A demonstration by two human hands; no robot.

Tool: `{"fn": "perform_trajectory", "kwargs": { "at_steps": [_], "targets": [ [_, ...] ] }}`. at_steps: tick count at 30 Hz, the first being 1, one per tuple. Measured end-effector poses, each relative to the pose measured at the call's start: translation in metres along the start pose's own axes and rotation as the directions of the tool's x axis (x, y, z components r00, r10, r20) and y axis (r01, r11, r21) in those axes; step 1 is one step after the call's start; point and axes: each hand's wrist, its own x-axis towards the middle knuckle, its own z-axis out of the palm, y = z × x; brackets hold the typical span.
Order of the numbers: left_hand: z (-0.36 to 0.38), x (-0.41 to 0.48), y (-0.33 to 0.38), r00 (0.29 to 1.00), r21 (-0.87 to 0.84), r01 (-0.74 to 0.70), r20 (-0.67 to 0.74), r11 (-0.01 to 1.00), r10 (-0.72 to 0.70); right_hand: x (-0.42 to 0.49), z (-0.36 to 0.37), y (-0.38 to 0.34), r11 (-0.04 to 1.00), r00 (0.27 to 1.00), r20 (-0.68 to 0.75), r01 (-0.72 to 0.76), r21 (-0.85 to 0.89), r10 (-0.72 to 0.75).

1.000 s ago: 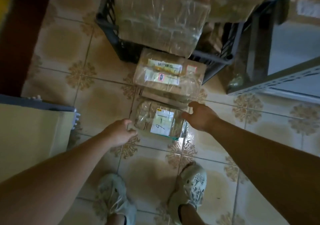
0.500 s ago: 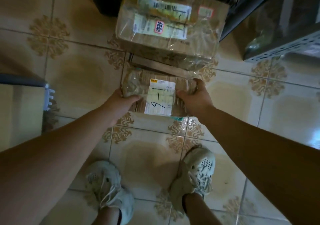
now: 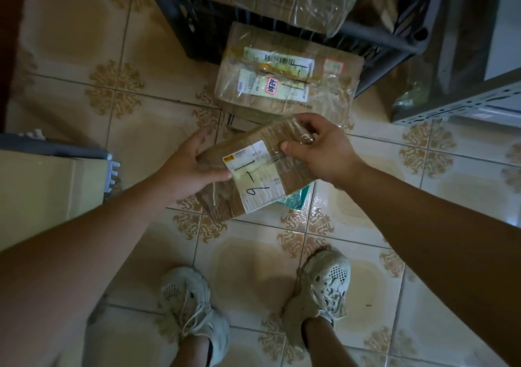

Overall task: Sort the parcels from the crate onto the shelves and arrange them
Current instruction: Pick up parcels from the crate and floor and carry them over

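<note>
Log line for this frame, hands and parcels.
left hand: grips small parcel | right hand: grips small parcel | small parcel: tilted, off floor | large parcel: on floor by crate

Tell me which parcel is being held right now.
The small taped parcel with the handwritten white label, held between left hand and right hand. The larger parcel with the red-edged sticker lies on the tiles beside the crate.

Both bare forearms reach forward and down. The left hand (image 3: 194,166) and right hand (image 3: 318,149) grip opposite ends of a small parcel (image 3: 253,175), thumbs on top.
</note>
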Motion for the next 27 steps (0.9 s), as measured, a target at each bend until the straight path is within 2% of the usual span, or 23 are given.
{"fn": "perform_trajectory", "kwargs": {
  "at_steps": [2, 4, 6, 9, 10, 13, 15, 18, 21, 23, 25, 27],
  "targets": [
    [-0.003, -0.004, 0.011, 0.993, 0.104, -0.04, 0.118, 0.994, 0.027, -0.001, 0.002, -0.014, 0.998, 0.996, 0.079, 0.044, -0.048, -0.04],
    [-0.004, -0.006, 0.012, 0.988, 0.129, -0.039, 0.156, 0.991, 0.019, -0.002, 0.005, -0.025, 0.992, 0.991, 0.12, 0.073, -0.104, -0.061],
    [-0.004, -0.011, 0.007, 0.989, 0.083, -0.05, 0.141, 0.995, 0.038, -0.003, 0.01, -0.032, 0.991, 0.995, 0.065, 0.079, -0.107, -0.072],
    [0.003, -0.02, -0.002, 0.998, -0.058, -0.033, 0.053, 0.998, 0.036, -0.01, 0.023, -0.031, 0.992, 0.992, -0.129, 0.017, 0.126, 0.0],
    [0.006, -0.023, -0.005, 1.0, -0.131, -0.023, 0.018, 0.991, 0.026, -0.014, 0.03, -0.029, 0.979, 0.988, -0.147, -0.015, 0.204, 0.045],
    [0.021, -0.03, -0.008, 0.999, -0.329, 0.02, -0.034, 0.944, -0.033, -0.023, 0.054, -0.019, 0.926, 0.986, -0.069, -0.12, 0.357, 0.154],
    [0.026, -0.034, -0.014, 0.999, -0.404, 0.037, -0.021, 0.914, -0.05, -0.024, 0.065, -0.016, 0.906, 0.98, -0.055, -0.155, 0.393, 0.191],
    [0.029, -0.04, -0.031, 0.999, -0.353, 0.027, -0.024, 0.935, -0.038, -0.024, 0.074, -0.015, 0.947, 0.985, -0.014, -0.159, 0.279, 0.17],
    [0.026, -0.041, -0.05, 0.991, -0.357, 0.028, -0.114, 0.934, -0.074, -0.021, 0.079, -0.002, 0.979, 0.988, 0.021, -0.157, 0.127, 0.156],
    [0.022, -0.04, -0.062, 0.977, -0.374, 0.035, -0.182, 0.927, -0.111, -0.017, 0.078, 0.017, 0.988, 0.989, -0.001, -0.148, -0.034, 0.148],
    [0.016, -0.037, -0.075, 0.959, -0.387, 0.041, -0.242, 0.921, -0.145, -0.009, 0.071, 0.042, 0.949, 0.983, -0.073, -0.183, -0.257, 0.169],
    [0.01, -0.028, -0.089, 0.945, -0.372, 0.047, -0.284, 0.927, -0.162, 0.0, 0.063, 0.066, 0.86, 0.978, -0.14, -0.204, -0.467, 0.156]
  ]
}}
